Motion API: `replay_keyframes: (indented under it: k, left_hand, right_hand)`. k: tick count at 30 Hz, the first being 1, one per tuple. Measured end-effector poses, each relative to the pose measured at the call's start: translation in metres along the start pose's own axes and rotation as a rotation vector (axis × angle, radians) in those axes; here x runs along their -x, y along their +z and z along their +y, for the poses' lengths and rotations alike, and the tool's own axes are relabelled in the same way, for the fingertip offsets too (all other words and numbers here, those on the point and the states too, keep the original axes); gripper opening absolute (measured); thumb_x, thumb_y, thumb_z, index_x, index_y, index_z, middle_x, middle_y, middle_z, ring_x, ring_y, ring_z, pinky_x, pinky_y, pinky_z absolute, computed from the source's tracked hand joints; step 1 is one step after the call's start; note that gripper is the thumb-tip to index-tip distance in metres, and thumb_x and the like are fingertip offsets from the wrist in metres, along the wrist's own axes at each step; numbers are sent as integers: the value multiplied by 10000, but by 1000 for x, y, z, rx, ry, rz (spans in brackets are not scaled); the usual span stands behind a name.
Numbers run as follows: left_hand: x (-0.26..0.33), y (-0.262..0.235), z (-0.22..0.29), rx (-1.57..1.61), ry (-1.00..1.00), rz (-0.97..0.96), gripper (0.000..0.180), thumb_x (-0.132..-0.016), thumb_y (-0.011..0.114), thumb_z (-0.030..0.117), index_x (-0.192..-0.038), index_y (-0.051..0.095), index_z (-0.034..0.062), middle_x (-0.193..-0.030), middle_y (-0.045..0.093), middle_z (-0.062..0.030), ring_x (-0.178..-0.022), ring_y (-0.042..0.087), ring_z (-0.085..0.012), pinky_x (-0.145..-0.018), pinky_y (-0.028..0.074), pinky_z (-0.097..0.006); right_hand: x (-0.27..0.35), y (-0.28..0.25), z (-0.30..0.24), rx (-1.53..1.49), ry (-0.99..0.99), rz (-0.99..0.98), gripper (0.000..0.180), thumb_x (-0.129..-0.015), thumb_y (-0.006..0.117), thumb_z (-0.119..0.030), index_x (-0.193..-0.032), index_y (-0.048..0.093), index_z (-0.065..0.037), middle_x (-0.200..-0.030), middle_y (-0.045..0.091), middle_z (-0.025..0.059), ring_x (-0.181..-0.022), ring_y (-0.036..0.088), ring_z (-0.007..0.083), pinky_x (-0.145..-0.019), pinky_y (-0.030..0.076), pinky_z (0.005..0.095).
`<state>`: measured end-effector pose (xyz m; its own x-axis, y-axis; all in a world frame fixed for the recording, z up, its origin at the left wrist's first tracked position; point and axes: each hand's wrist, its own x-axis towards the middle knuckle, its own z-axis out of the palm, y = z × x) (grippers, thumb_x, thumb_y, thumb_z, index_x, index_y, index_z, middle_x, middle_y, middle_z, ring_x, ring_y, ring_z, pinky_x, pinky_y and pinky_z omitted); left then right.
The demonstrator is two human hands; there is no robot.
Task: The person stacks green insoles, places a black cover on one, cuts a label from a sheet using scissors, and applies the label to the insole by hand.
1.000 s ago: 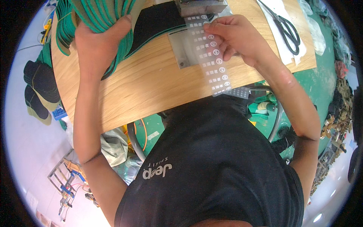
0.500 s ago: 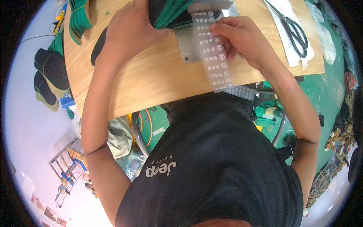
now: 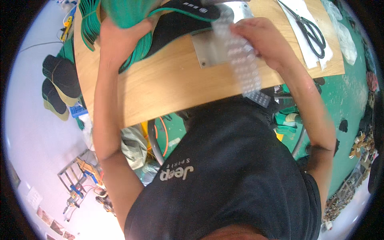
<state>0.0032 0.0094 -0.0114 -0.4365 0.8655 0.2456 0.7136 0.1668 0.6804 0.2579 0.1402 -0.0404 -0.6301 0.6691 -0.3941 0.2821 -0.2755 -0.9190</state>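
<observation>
My left hand is closed around a green insole, smeared by motion, at the table's far left. Black insoles with green edges lie beside and partly under that hand; the top one bears a small white print near its end. Between the thumb and fingers of my right hand is a clear strip of printed labels, blurred, its lower end hanging past the table's near edge. Left of the strip sits a flat metal plate. The top of the picture cuts off part of the insoles.
Black scissors rest on white paper at the right of the wooden table. A bundle of green insoles stands at the far left. More black insoles are left of the table, near a blue crate.
My left hand has drawn nearer and now grips a green insole. A black insole with a white print has come into view. The label strip has shifted right with my right hand.
</observation>
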Motion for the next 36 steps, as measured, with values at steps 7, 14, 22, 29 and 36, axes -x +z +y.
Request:
replay_keyframes:
  k: [7, 14, 22, 29, 36]
  left_hand:
    - [-1, -11, -20, 294, 3, 177, 273, -685, 754, 149, -861, 664, -40, -830, 672, -70, -742, 621, -144, -718, 490, -285]
    - [0, -10, -17, 160, 22, 128, 309, -678, 767, 202, -854, 676, -35, -821, 685, -87, -723, 637, -145, -688, 500, -287]
    - [2, -9, -18, 116, 18, 93, 327, -666, 776, 175, -891, 654, -30, -856, 670, -86, -759, 618, -148, -726, 487, -295]
    - [1, -9, -18, 102, 7, 62, 312, -671, 784, 185, -880, 662, -13, -843, 670, -84, -737, 618, -149, -702, 488, -290]
    - [-1, -8, -16, 91, 60, 74, 264, -681, 782, 199, -794, 677, -15, -752, 670, -71, -643, 618, -125, -618, 495, -271]
  right_hand:
    - [-8, 15, -9, 246, 110, -50, 281, -920, 570, -263, -777, 620, -26, -578, 565, 16, -438, 546, 89, -356, 393, 208]
    - [-9, 16, -12, 267, 102, -38, 276, -925, 568, -265, -783, 624, -35, -563, 565, 20, -427, 545, 86, -351, 391, 197]
    - [-10, 17, -11, 244, 105, 6, 264, -914, 579, -245, -793, 621, -14, -575, 585, 46, -421, 544, 98, -351, 402, 208]
    - [-10, 12, -7, 317, 89, 15, 271, -920, 575, -254, -810, 637, -14, -572, 590, 44, -414, 530, 78, -343, 388, 191]
    - [-14, 9, -5, 296, 97, -3, 264, -919, 578, -244, -809, 634, -11, -576, 589, 41, -416, 542, 78, -333, 393, 188]
